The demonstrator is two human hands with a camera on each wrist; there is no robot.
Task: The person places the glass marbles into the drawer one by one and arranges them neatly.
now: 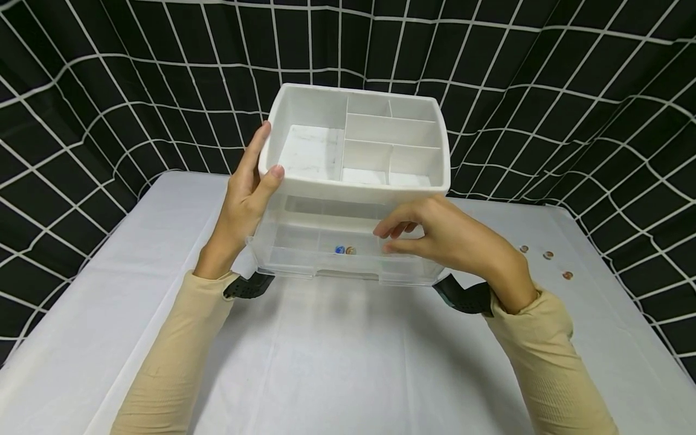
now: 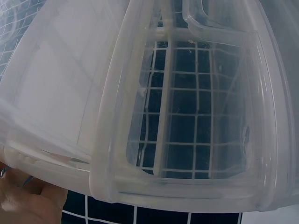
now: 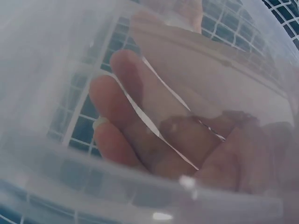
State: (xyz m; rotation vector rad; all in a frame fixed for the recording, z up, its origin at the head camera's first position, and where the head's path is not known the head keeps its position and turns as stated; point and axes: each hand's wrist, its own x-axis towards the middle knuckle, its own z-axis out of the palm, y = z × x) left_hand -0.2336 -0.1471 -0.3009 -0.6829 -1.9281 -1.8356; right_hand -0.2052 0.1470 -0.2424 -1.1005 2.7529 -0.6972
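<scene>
A white storage box (image 1: 353,187) with a divided top tray stands tilted, its clear drawer (image 1: 283,257) pulled out at the front. My left hand (image 1: 241,196) grips the box's left end, thumb on the front rim and fingers along the side. Over the drawer's right part is my right hand (image 1: 435,232), its fingers bent, thumb apart from them, nothing visible between. Through clear plastic, the right wrist view shows those fingers (image 3: 112,100). In the drawer lie a blue glass bead (image 1: 339,249) and an amber one (image 1: 351,250), side by side, left of the right fingertips.
Three amber glass beads lie at the right of the white-covered table (image 1: 337,362), one of them nearest the right sleeve (image 1: 568,275). A black curtain (image 1: 544,121) with a white grid surrounds the table at the back and sides.
</scene>
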